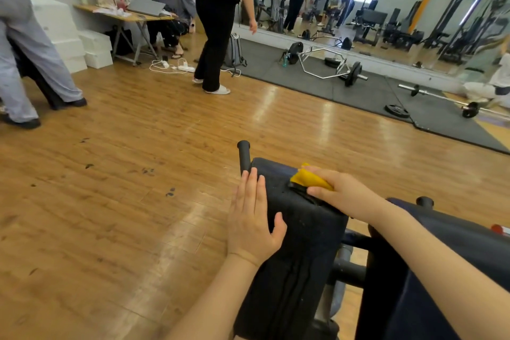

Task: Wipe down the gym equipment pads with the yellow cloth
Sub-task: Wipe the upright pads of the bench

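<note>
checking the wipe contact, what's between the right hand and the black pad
In the head view, the folded yellow cloth lies between the right hand and the black pad.

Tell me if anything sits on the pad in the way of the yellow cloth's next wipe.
Nothing visible does. The right hand presses the yellow cloth onto the far end of the dark pad, whose top is bare toward the camera. The left hand rests flat along the pad's left edge, beside the wiping path.
</note>
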A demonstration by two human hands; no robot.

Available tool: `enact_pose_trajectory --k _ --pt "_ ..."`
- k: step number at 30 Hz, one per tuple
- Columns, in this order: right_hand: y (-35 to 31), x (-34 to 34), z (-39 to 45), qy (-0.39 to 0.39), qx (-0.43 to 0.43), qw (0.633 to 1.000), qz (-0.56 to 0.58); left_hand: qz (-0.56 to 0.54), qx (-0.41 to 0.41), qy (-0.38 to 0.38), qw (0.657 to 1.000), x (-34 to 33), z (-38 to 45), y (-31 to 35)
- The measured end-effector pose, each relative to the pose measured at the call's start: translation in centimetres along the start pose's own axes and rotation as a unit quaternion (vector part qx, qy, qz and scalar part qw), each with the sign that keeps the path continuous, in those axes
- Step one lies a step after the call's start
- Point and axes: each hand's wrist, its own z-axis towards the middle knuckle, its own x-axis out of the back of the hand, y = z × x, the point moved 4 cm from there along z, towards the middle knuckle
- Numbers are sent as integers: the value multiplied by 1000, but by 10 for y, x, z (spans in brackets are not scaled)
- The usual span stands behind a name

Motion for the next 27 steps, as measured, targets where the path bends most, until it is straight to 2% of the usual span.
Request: enact_pose_trajectory --k 4,9,12,14,19,23,27 --pt "-34 -11 38 -11 31 999 -41 6 1 -2 1000 0 -1 -1" --pt "-48 -17 73 -15 23 999 18 20 12 -4 1000 0 0 0" --pt "-39 -11 44 48 102 993 23 15 8 2 1000 0 -1 -1" --pt "-24 -8 22 82 120 989 24 11 7 4 1000 0 -1 -1" --pt "-14 -4 2 21 66 997 27 5 7 6 1000 1 0 -1" --pt "-37 -10 39 32 22 999 -35 0 10 10 1000 -1 -1 -2" --pt "-53 -14 77 3 42 998 50 -5 11 14 1000 -1 -1 -2"
